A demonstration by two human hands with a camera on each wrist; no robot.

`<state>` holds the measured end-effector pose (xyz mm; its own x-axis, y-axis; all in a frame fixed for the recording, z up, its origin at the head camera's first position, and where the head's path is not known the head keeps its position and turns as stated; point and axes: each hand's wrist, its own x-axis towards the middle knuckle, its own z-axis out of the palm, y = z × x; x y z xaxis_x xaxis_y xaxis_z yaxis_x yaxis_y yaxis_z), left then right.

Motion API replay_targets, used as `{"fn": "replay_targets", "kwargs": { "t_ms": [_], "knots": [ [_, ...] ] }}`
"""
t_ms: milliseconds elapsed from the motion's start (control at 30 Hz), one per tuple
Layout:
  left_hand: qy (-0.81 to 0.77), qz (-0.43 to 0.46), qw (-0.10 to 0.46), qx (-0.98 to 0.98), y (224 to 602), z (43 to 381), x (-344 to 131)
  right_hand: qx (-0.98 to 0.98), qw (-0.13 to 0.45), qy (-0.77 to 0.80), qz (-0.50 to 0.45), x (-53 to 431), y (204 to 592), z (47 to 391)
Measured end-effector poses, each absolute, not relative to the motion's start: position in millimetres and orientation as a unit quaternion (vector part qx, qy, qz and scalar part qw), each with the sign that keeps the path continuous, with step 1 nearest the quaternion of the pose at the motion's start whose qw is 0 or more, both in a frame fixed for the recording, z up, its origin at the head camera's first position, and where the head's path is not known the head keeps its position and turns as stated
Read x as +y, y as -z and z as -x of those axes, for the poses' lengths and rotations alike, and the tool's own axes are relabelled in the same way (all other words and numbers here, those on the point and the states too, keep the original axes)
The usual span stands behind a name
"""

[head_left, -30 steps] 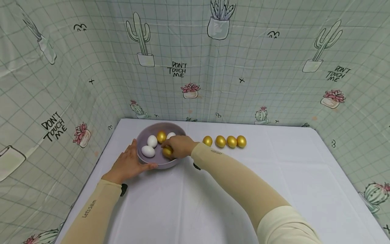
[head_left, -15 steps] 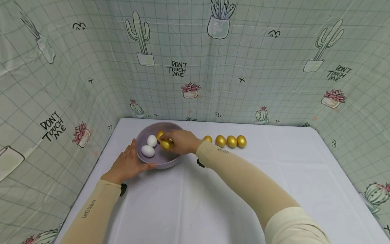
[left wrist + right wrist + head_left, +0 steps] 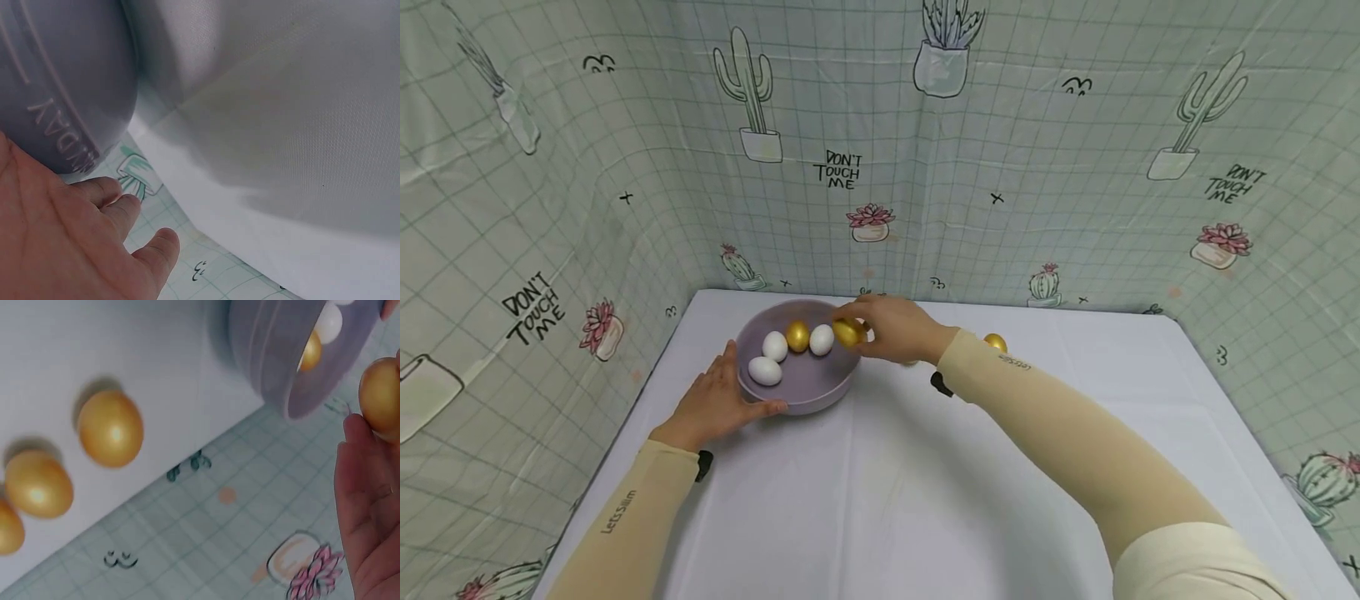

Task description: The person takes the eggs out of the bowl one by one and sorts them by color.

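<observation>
A purple bowl (image 3: 808, 406) stands at the back left of the table, holding three white eggs (image 3: 765, 371) and one golden egg (image 3: 797, 337). My left hand (image 3: 718, 404) rests against the bowl's left side, fingers along the outside and thumb at the front rim; the left wrist view shows the raised lettering on its wall. With its fingertips my right hand (image 3: 898, 327) pinches another golden egg (image 3: 849, 332) above the bowl's right rim. Beneath that hand and forearm, further golden eggs (image 3: 110, 429) lie in a row, mostly hidden in the head view.
A white cloth covers the table (image 3: 880, 500). Behind it and at both sides hangs a checked curtain (image 3: 955, 167) printed with cacti. One golden egg (image 3: 995, 342) of the row shows behind my right forearm.
My right hand has lifted the golden egg from inside the bowl and moved right with it to above the rim. The left hand stays in place at the bowl.
</observation>
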<state>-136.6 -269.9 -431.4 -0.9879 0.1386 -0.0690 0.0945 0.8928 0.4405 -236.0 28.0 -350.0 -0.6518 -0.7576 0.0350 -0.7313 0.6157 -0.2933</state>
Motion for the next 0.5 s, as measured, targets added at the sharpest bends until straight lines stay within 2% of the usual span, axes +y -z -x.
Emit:
{"fn": "replay_targets", "kwargs": {
  "t_ms": [500],
  "knots": [
    [-0.221, -0.061, 0.051, 0.972, 431.8, 137.2, -269.1, 0.905, 0.032, 0.202, 0.372, 114.9, 353.1, 245.3]
  ]
}}
